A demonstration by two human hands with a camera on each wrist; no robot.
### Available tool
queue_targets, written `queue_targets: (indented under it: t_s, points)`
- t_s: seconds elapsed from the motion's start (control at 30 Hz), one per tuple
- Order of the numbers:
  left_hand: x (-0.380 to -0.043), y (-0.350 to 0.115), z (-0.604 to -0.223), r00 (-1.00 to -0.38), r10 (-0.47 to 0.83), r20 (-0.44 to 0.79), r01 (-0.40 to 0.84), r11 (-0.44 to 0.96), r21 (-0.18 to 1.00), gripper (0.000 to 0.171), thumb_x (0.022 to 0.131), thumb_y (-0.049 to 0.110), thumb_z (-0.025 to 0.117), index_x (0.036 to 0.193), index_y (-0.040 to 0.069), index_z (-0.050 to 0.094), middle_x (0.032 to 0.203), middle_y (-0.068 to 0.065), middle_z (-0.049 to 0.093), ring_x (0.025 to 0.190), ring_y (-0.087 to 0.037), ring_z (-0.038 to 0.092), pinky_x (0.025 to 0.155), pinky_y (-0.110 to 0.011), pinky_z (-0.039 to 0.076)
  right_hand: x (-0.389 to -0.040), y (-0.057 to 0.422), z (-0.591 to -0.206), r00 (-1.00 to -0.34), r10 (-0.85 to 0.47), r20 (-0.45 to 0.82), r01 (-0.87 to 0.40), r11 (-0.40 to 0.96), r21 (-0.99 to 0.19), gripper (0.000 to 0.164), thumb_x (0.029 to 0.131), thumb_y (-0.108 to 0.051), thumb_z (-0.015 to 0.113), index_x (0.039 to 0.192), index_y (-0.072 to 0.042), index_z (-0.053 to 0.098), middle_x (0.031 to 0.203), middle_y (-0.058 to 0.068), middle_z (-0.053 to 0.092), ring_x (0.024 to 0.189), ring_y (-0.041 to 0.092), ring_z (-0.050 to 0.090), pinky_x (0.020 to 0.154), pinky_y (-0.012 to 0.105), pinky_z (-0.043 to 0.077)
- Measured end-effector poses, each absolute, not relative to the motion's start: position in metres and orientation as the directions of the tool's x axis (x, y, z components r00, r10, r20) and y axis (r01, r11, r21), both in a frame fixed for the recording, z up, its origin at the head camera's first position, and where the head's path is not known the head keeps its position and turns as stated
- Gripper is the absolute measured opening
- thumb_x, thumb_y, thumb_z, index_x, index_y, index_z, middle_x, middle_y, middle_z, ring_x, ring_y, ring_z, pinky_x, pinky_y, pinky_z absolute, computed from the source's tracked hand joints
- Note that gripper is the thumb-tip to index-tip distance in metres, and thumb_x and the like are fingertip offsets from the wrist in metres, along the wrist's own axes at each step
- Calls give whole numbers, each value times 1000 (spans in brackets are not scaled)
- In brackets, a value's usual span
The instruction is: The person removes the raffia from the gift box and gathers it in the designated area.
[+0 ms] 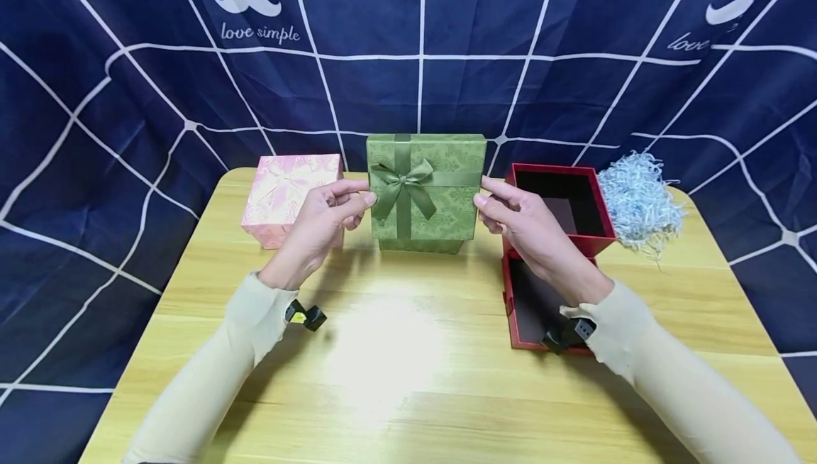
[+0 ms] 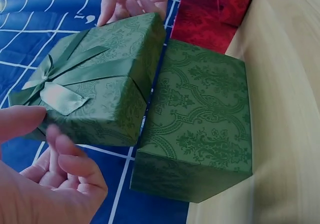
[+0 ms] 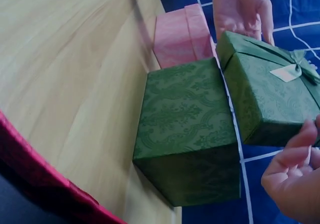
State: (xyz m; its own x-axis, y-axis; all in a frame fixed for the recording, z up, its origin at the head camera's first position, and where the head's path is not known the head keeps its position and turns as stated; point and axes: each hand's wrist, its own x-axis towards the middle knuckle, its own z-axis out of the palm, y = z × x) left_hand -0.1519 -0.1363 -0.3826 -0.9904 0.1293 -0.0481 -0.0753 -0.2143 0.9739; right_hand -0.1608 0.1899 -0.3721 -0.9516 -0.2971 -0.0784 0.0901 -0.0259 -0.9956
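A green patterned gift box lid [image 1: 453, 212] with a ribbon bow is held between my two hands. My left hand [image 1: 322, 219] pinches its left side, the thumb at the front near the bow. At the opposite side my right hand [image 1: 526, 223] grips the lid with thumb and fingers. Below the lid stands the green box base [image 2: 205, 109], upright on the table; both wrist views show the lid raised and tilted at its top, a narrow gap between them. A pale tag [image 3: 286, 73] hangs by the bow. The base's inside is hidden.
A closed pink gift box [image 1: 264, 201] stands at the left. On the right, an uncovered red box [image 1: 590, 245] sits behind a red lid [image 1: 513, 322] lying inside up. Pale blue shredded paper [image 1: 641, 198] is heaped beside them near the back edge of the wooden table [image 1: 268, 407].
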Motion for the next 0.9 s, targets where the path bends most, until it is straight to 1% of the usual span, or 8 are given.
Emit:
queue_targets:
  t_s: [0.07, 0.2, 0.33, 0.53, 0.6, 0.63, 0.83, 0.9]
  points:
    - [-150, -138, -382, -987, 153, -51, -85, -225, 971, 37, 103, 2, 71, 139, -7, 64, 86, -3, 75, 68, -8, 57, 64, -19, 47, -160, 191, -372, -950, -302, -83, 92, -16, -996, 66, 111, -14, 66, 167, 4, 35, 91, 2, 68, 77, 12, 56, 72, 22, 47]
    - [-146, -141, -382, -980, 188, -67, -110, -229, 967, 42, 105, 2, 70, 145, -5, 60, 80, -6, 76, 60, -9, 59, 53, -19, 43, -157, 194, -373, -935, -345, -85, 77, 37, -996, 72, 112, -20, 64, 171, 1, 27, 95, 6, 80, 71, 11, 68, 67, 21, 50]
    - [-143, -141, -382, -977, 204, -60, -103, -208, 973, 49, 105, 4, 70, 152, -2, 57, 81, -8, 79, 53, -10, 61, 44, -19, 34, -153, 195, -376, -922, -378, -87, 64, 73, -995, 76, 114, -24, 62, 173, -2, 21, 110, 8, 82, 87, 17, 80, 64, 21, 47]
    - [-138, -139, -382, -972, 236, 1, -38, -160, 986, 56, 104, 7, 72, 157, -2, 53, 101, -13, 82, 68, -15, 75, 47, -19, 43, -144, 199, -376, -932, -357, -65, 41, 74, -996, 77, 113, -24, 64, 173, -3, 21, 116, 8, 81, 102, 20, 80, 70, 23, 52]
    - [-136, -140, -383, -970, 244, 11, -24, -143, 989, 57, 104, 7, 71, 158, 0, 53, 104, -15, 82, 68, -15, 75, 46, -19, 40, -141, 200, -376, -930, -363, -59, 28, 90, -996, 77, 113, -24, 64, 173, -2, 21, 119, 9, 81, 109, 22, 78, 76, 25, 54]
    - [-135, -140, -383, -969, 246, 15, -20, -141, 990, 58, 104, 7, 70, 159, 0, 52, 105, -16, 81, 68, -15, 75, 46, -19, 38, -140, 200, -376, -928, -369, -55, 20, 97, -995, 74, 113, -24, 63, 172, -2, 25, 120, 10, 80, 111, 24, 77, 79, 26, 54]
    - [-131, -141, -382, -965, 262, 23, -31, -200, 979, 61, 102, -2, 62, 161, -4, 45, 107, -23, 80, 80, -22, 79, 61, -24, 56, -138, 201, -377, -919, -394, -22, -25, 115, -993, 49, 114, -21, 62, 160, -10, 52, 129, 16, 76, 120, 32, 73, 88, 33, 54]
    - [-129, -140, -381, -967, 256, 14, -45, -222, 974, 59, 102, -4, 58, 159, -4, 46, 105, -23, 80, 81, -25, 79, 62, -26, 58, -137, 202, -377, -916, -401, -18, -28, 107, -994, 48, 114, -20, 62, 161, -12, 53, 130, 16, 76, 121, 32, 73, 88, 33, 54]
